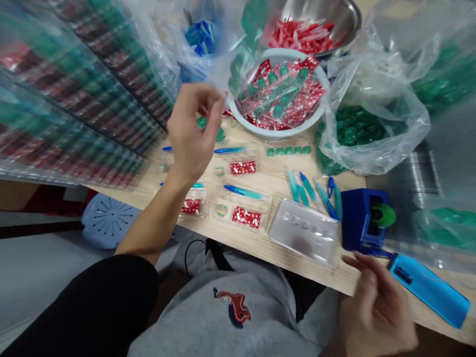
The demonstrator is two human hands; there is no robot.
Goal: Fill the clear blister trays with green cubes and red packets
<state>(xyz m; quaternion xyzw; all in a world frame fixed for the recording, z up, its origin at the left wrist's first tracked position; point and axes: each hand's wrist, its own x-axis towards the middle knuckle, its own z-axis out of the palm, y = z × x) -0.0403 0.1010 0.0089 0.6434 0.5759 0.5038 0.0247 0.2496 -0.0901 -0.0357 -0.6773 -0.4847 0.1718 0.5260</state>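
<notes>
My left hand (196, 131) is raised over the table's left part, thumb and fingers closed in a pinch. What the pinch holds, if anything, I cannot make out; a blurred clear plastic piece with green shapes (243, 54) is just beyond the fingertips. Below the hand lie clear packs with blue pens (243, 192), red patterned packets (246, 217) and small striped pieces (221, 210). My right hand (379, 305), slightly blurred, hovers at the front edge, fingers loosely apart and holding nothing visible. Nearest to it are a clear plastic tray (304, 230) and a bright blue phone-like object (431, 290).
A pale bowl (256, 130) holds red packets and green pieces; behind it a metal bowl (351, 22) holds red pieces. Stacked filled packs (74, 99) rise at left. A plastic bag (409, 119) of green pieces and a blue tape dispenser (355, 218) stand at right.
</notes>
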